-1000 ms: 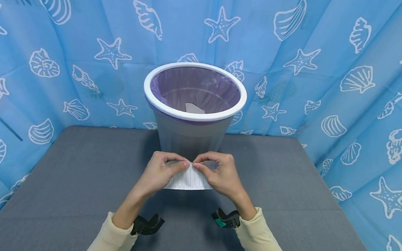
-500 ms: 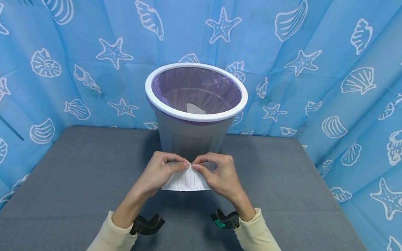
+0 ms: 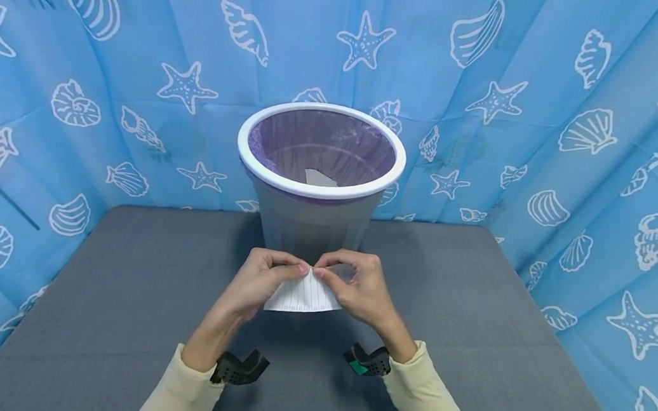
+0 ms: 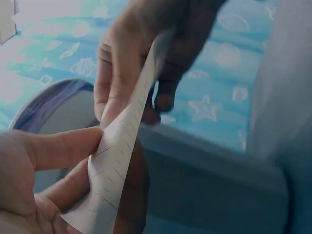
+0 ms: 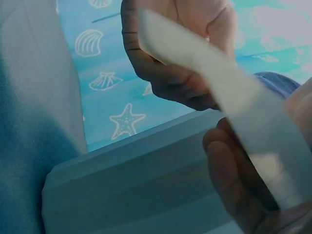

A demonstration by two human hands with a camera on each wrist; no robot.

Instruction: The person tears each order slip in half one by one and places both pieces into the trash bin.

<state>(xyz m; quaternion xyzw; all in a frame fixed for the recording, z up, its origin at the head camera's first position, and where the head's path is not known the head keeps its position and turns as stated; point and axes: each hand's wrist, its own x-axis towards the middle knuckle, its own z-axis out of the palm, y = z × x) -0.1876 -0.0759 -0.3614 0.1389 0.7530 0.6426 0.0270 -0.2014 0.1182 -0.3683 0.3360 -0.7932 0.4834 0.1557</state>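
Observation:
Both hands pinch the top edge of a small sheet of lined white paper, thumb tips almost meeting at its middle. The left hand grips from the left and the right hand from the right, thumbs on the near face. In the left wrist view the paper stands nearly edge-on, its ruled lines showing. From the right wrist the strip of paper shows a plain, bent face. The paper is held up in front of a bin, with its lower edge hanging free.
The bin has a white rim and a purple liner; a pale piece lies inside it. Grey cloth covers the table. A blue curtain with shell and starfish prints hangs behind and at both sides.
The paper's lower edge has swung slightly left, its right corner now closer to the right hand's palm. Both hands keep nearly the same place and grip.

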